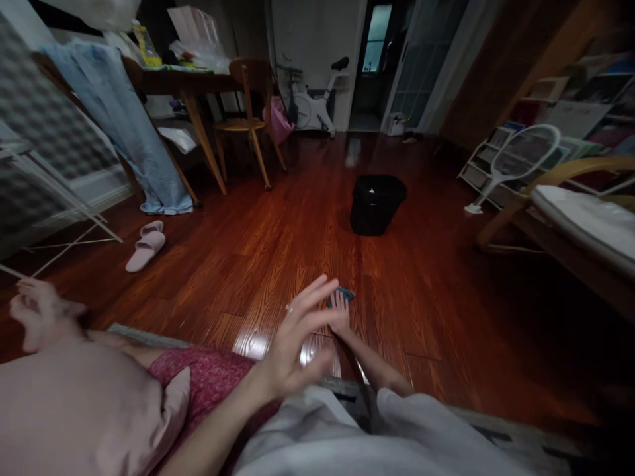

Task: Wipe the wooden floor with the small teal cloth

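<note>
Person sits low on a mat at the near edge of a shiny red-brown wood floor, both hands in the near ctr. of the scene. Right hand reaches down to the floor w/ fingers spread over a small teal cloth; can't tell if it grips the cloth or just presses on it. Left hand, ring on one finger, is raised nearer the camera, released, fingers loosely bent & thumb apart, nothing seen in it. The cloth lies on bare boards, just beyond the left hand's fingertips in this view. Farther off, slightly right, stands a black bin, well apart from both hands. Near left: a pale pink cushion, bare feet & dark pink clothing. Left, farther out, a pr. of pink slippers. Far left: a wood table w/ a yellow bottle on top, light-blue jeans hanging beside it & a wood chair. Far ctr.: a white exercise bike. Right: a white racket stands upright nr. an armchair.
</note>
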Motion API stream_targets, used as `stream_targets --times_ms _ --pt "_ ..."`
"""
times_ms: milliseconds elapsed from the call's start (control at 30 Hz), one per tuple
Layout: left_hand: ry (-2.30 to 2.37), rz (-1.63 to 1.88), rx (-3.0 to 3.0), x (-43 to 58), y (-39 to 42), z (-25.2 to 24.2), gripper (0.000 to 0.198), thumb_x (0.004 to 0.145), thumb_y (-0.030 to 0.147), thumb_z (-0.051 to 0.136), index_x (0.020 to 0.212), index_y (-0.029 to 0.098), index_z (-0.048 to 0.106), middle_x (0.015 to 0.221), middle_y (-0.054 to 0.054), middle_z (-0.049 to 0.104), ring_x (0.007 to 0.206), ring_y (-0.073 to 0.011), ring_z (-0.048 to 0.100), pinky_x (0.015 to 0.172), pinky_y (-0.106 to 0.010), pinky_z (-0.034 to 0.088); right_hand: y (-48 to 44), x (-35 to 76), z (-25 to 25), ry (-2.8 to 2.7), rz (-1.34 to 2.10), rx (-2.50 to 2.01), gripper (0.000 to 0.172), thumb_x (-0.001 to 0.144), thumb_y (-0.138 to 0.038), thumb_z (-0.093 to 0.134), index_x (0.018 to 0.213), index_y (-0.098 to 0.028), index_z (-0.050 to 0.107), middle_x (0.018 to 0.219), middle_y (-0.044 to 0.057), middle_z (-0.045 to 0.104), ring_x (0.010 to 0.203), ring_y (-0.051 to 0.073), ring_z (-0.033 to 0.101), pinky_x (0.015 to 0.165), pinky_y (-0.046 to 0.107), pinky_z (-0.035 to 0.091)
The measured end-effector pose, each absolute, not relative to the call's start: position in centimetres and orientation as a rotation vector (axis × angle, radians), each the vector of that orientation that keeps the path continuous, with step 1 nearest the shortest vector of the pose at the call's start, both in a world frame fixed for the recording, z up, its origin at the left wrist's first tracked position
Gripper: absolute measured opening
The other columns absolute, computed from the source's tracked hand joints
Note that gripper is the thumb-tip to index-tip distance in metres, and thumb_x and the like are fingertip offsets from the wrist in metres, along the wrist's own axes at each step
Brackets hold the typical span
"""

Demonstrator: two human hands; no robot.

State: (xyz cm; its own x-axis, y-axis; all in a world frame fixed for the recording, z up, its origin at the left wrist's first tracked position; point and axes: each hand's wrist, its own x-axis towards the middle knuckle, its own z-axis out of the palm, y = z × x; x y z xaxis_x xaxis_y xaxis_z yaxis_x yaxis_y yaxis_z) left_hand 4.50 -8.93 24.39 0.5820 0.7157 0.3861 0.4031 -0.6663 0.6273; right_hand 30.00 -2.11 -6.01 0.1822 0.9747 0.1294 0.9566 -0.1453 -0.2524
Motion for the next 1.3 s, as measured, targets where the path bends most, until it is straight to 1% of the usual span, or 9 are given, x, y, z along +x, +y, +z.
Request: stream_targets --times_ms 133,233,333,433,633,733,1067,1167,1300 --pt "0.968 0.457 2.515 9.4 -4.3 17.2 0.056 0.103 0.045 0.037 0.157 0.030 0.031 0.169 -0.003 0.017 0.155 -0.0285 0.008 0.125 -0.057 0.007 -8.6 28.9 -7.9 -2.055 0.058 -1.998 0.061 0.098 -0.035 0.035 0.155 -0.013 0.036 0.164 0.013 0.031 0.154 0.025 0.020 0.123 0.048 0.019" --pt "1.087 0.086 2.511 7.8 -1.3 10.2 0.062 0.100 0.038 0.043 0.159 0.026 0.029 0.170 -0.008 0.011 0.155 -0.0300 0.004 0.123 -0.059 -0.002 -13.5 29.4 -9.5 -2.110 0.012 -1.934 0.063 0.098 -0.035 0.037 0.159 -0.020 0.030 0.166 0.010 0.026 0.155 0.024 0.017 0.122 0.048 0.022" --pt "1.235 -0.197 2.387 4.4 -0.3 4.3 0.068 0.095 0.035 0.050 0.159 0.026 0.028 0.170 -0.010 0.009 0.155 -0.0320 0.004 0.121 -0.062 -0.001 -15.2 31.4 -10.1 -2.025 0.004 -2.021 0.062 0.097 -0.038 0.039 0.158 -0.026 0.032 0.167 0.010 0.023 0.155 0.026 0.017 0.121 0.052 0.023" --pt "1.369 -0.401 2.242 1.3 -0.1 1.1 0.072 0.093 0.035 0.051 0.160 0.026 0.026 0.169 -0.012 0.006 0.154 -0.0342 0.005 0.119 -0.065 0.006 -12.9 34.0 -9.2 -1.839 0.002 -2.169 0.060 0.098 -0.038 0.035 0.157 -0.024 0.035 0.168 0.011 0.022 0.155 0.027 0.016 0.121 0.054 0.021" --pt "1.385 -0.429 2.178 -0.1 0.6 -0.7 0.075 0.094 0.044 0.047 0.162 0.024 0.022 0.169 -0.012 0.001 0.154 -0.0345 0.001 0.120 -0.060 0.014 -4.2 35.7 -6.8 -1.462 0.037 -2.406 0.062 0.099 -0.036 0.030 0.155 -0.011 0.037 0.166 0.019 0.024 0.154 0.030 0.018 0.121 0.052 0.018" --pt "1.394 -0.460 2.168 0.4 0.7 -1.0 0.079 0.092 0.044 0.049 0.162 0.022 0.021 0.169 -0.012 -0.003 0.154 -0.0353 0.001 0.120 -0.060 0.015 -2.2 34.5 -7.1 -1.450 0.024 -2.396 0.064 0.098 -0.033 0.030 0.157 -0.008 0.031 0.166 0.019 0.023 0.154 0.029 0.017 0.122 0.053 0.014" --pt "1.403 -0.469 2.164 0.5 0.2 -0.8 0.082 0.090 0.039 0.050 0.163 0.020 0.017 0.168 -0.012 -0.005 0.154 -0.0308 -0.002 0.122 -0.054 0.011 -12.8 30.9 -11.0 -2.109 -0.049 -1.940 0.063 0.098 -0.036 0.034 0.159 -0.019 0.030 0.166 0.008 0.028 0.154 0.023 0.019 0.124 0.047 0.019" --pt "1.413 -0.476 2.161 0.7 0.0 -0.2 0.081 0.091 0.035 0.049 0.163 0.019 0.016 0.168 -0.012 -0.006 0.154 -0.0299 -0.002 0.122 -0.053 0.012 -14.8 33.8 -10.7 -2.079 -0.048 -1.973 0.063 0.098 -0.035 0.033 0.159 -0.021 0.028 0.166 0.007 0.027 0.153 0.022 0.021 0.124 0.047 0.019" --pt "1.418 -0.500 2.170 1.0 -0.1 0.3 0.080 0.091 0.034 0.048 0.163 0.018 0.015 0.168 -0.013 -0.005 0.154 -0.0297 -0.001 0.122 -0.053 0.012 -12.4 38.8 -9.5 -1.737 -0.054 -2.260 0.066 0.098 -0.036 0.027 0.159 -0.013 0.026 0.165 0.012 0.028 0.153 0.024 0.021 0.123 0.049 0.019"
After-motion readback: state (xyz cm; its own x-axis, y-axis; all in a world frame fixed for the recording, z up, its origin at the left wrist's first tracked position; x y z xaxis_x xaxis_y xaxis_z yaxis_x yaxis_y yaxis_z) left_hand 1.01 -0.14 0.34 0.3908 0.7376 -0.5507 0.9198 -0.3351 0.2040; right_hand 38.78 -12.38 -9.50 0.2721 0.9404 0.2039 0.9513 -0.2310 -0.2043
